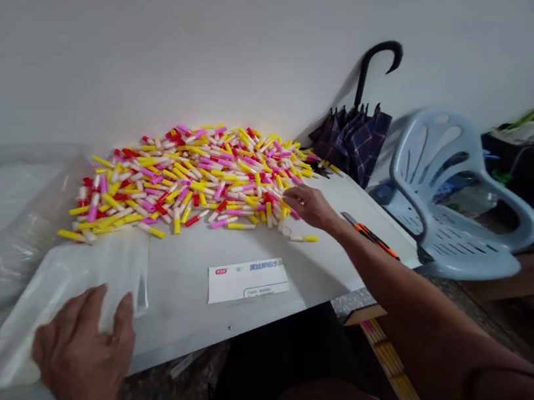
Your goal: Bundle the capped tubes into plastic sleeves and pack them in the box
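My left hand (86, 348) lies over a stack of clear plastic bags (107, 265) at the table's left, its fingers spread and holding nothing. Across the back of the table spreads a heap of small tube-like pieces (184, 178), each part whitish and part yellow, pink or red. At the heap's right edge is my right hand (310, 206), with fingers curled together. What is between those fingers, if anything, is hidden. A single yellow-and-white tube (303, 238) rests just below that hand. Between my hands lies a white printed card (247, 280).
An orange-and-black utility knife (370, 236) is near the table's right edge. Behind it, a folded plaid umbrella (352, 138) leans on the wall, beside a light-blue plastic chair (450, 200). A large clear plastic bag (6, 223) occupies the far left. Below the right edge stands a box holding packed tubes (392, 361).
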`<state>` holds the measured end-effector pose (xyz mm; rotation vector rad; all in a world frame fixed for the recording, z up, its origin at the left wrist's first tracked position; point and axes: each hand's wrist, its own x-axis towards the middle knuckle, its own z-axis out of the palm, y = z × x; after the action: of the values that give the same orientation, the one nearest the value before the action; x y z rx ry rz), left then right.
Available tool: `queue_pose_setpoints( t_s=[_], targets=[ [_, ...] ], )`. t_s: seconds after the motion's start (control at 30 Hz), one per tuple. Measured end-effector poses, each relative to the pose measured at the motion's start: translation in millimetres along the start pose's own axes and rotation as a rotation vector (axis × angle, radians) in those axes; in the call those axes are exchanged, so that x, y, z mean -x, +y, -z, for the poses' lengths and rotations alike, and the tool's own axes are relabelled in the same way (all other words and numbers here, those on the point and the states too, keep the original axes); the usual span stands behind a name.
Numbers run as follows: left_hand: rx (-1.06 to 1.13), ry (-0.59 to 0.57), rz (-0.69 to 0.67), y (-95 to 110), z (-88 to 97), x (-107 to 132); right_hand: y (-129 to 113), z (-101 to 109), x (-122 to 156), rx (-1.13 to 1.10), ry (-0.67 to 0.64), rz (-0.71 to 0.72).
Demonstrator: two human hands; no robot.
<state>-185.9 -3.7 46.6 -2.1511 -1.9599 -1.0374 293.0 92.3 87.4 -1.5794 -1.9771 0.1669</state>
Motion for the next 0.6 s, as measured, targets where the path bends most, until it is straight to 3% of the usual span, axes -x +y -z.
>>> queue_pose_setpoints(
  t_s=[0.03,0.07,0.17,0.27,0.4,0.6],
  targets=[
    [0.047,0.065,-0.045,19.3,-1.5,-0.7,9.2,11.5,16.5,0.055,-0.067,-0.016],
    [0.122,0.030,-0.122,40.7,-5.3,-1.4,17.1,19.4,33.1,0.114,-0.127,-0.038],
    [0.331,-0.248,-0.351,103.4,-29.9,-3.7,30.5,22.8,74.9,0.227,-0.290,-0.089],
    [0.297,-0.506,-0.458,143.1,-62.6,-6.5,31.1,9.4,95.8,0.241,-0.324,-0.096],
    [0.180,-0.692,-0.482,158.6,-88.2,-10.4,28.1,-0.4,105.2,0.183,-0.254,-0.109],
    [0.173,-0.731,-0.475,167.7,-91.5,-13.1,25.1,3.2,132.7,0.030,-0.171,-0.153]
  ],
)
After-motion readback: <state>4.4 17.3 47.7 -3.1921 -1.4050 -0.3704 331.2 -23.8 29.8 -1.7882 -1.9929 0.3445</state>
